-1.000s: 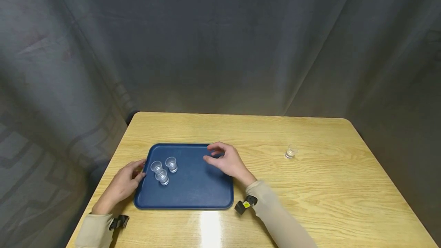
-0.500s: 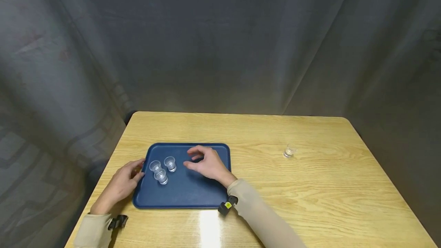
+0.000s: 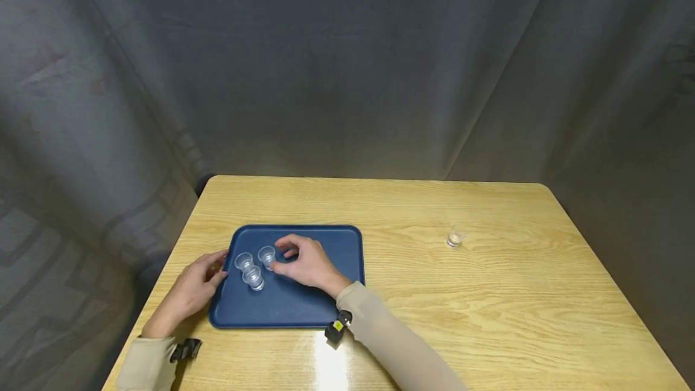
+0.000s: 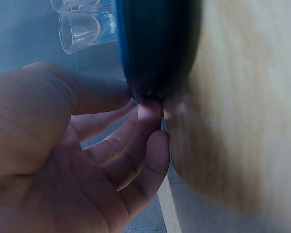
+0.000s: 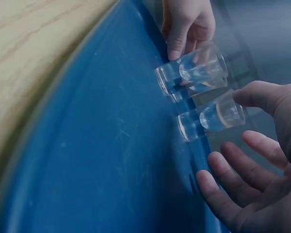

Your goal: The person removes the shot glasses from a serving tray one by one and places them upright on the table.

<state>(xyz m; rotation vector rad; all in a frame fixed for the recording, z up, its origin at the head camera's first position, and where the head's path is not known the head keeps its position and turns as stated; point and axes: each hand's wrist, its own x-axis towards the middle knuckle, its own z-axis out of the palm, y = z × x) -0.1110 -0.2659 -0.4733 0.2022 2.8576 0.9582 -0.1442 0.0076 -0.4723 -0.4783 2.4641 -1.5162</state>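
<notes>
Three clear shot glasses stand upright on the blue tray [image 3: 304, 306], near its left end. Two are close together, a back glass [image 3: 244, 260] and a front glass [image 3: 254, 280]; the third glass [image 3: 266, 257] stands a little to their right. My right hand [image 3: 308, 263] is beside that third glass, thumb near its rim and fingers [image 5: 240, 177] spread apart in the right wrist view. At the tray's left edge my left hand [image 3: 190, 285] pinches the rim, thumb above and a fingertip [image 4: 150, 109] low against the edge.
Another clear shot glass [image 3: 455, 236] stands on the wooden table [image 3: 516, 294], well to the right of the tray. Behind the table hangs a dark grey curtain [image 3: 347, 77]. Each wrist wears a small black camera.
My right hand has moved left across the tray, from its right side to the nearest shot glass. My left hand stays at the tray's edge, and the glasses keep their places.
</notes>
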